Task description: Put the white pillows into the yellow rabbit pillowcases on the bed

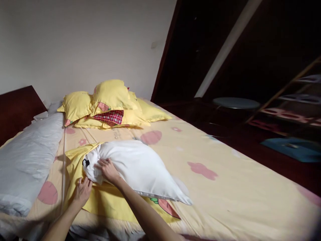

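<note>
Firstly, one cream, pink-patterned fabric bedsheet [238, 197]; one pile of at least four plump yellow pillows [111, 93]; one flat yellow fabric cover [110, 202]; atop it, one plump white pillow [140, 164]; right hand [108, 170], fingers half-curled against its gathered end; left hand [84, 192], fingers bent near cover's edge; both grips unclear. Broad room rightward, to bedsheet's edge.

Illegible lettering [117, 134] on the bedsheet [233, 190]

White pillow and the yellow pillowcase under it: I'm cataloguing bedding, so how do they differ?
The white pillow looks plain; the yellow pillowcase shows a carrot print. The white pillow bulges, while the yellow pillowcase is spread mostly flat. The white pillow lies on top, partly covering the yellow pillowcase. Both are on the bed.
</note>
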Demonstrator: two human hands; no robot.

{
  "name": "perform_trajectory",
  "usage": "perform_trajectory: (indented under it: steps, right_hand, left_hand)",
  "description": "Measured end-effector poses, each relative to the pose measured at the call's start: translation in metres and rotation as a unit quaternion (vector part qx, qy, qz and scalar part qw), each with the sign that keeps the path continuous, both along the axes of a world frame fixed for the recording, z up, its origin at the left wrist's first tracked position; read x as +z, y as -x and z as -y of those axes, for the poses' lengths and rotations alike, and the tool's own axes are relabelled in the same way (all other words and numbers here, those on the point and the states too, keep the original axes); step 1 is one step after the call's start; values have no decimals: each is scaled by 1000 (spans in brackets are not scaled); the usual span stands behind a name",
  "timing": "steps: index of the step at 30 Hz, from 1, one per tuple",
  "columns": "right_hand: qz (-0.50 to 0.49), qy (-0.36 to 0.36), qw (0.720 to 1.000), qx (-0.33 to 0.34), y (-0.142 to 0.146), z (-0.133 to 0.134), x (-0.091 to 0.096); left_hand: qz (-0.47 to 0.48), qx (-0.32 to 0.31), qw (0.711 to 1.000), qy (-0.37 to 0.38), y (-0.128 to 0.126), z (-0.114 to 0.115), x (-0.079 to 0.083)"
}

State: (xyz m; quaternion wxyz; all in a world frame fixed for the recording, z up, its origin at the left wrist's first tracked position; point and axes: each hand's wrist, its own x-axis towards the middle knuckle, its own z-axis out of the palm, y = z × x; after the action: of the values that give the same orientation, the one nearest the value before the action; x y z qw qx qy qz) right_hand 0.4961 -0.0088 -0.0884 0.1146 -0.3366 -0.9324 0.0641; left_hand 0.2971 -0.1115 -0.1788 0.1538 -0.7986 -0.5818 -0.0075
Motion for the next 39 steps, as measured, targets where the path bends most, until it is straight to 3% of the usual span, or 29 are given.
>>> perform_trajectory:
  steps: [4,8,13,17,20,24,29,34,39]
  right_hand:
    - [1,8,1000,-15,3,-9,7]
    - [2,16,1000,-22,8,-13,10]
    - [2,28,999,-22,11,-4,4]
    - [2,36,999,-21,11,-1,2]
    - [0,38,999,-29,12,-3,2]
    - [-8,42,998,-38,14,-9,3]
    - [-30,46,998,-35,17,-16,0]
    - [-54,38,997,-35,9,3,-22]
    - [-30,39,998,36,3,54,-62]
  left_hand:
    - [-25,-55,998,29,-1,6,19]
    - [-33,-118,986,113,-3,14,44]
    - [-9,-24,986,166,-15,14,59]
    - [7,50,985,165,-27,5,56]
    - [16,69,983,166,-36,1,54]
    - [19,1,983,184,-42,8,60]
    - [-3,-118,979,164,-47,19,79]
    - [57,-81,988,118,-52,15,91]
    - [79,-84,986,121,-61,20,78]
